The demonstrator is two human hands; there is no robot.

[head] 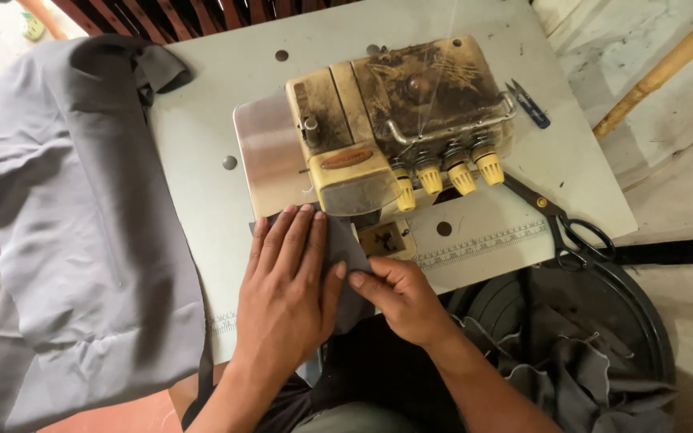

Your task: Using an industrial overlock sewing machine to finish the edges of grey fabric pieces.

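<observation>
A small piece of grey cloth (348, 247) lies on the table (202, 144) right at the front of the old yellowed sewing machine (399, 120), its far edge tucked under the machine's front cover. The left hand (286, 289) rests flat on top of the cloth, fingers straight and close together, tips pointing toward 12 o'clock and almost touching the machine. The right hand (403, 301) comes in from 4 o'clock and pinches the cloth's right-hand edge between thumb and forefinger, the other fingers curled under.

The cloth runs lengthwise from 6 to 12 o'clock, from the table's near edge, where it hangs over, up to the machine. Its free edge lies to the right of the left hand's fingers, at about 3 o'clock from them, and directly at the right hand's fingertips. So the right hand is nearer the edge that faces the needle area, while the left hand covers the body of the piece.

A big heap of grey fabric (82, 232) hangs over the table at 9 o'clock. Black scissors (567, 228) lie at 3 o'clock, small blue snips (529, 104) at 2 o'clock.
</observation>
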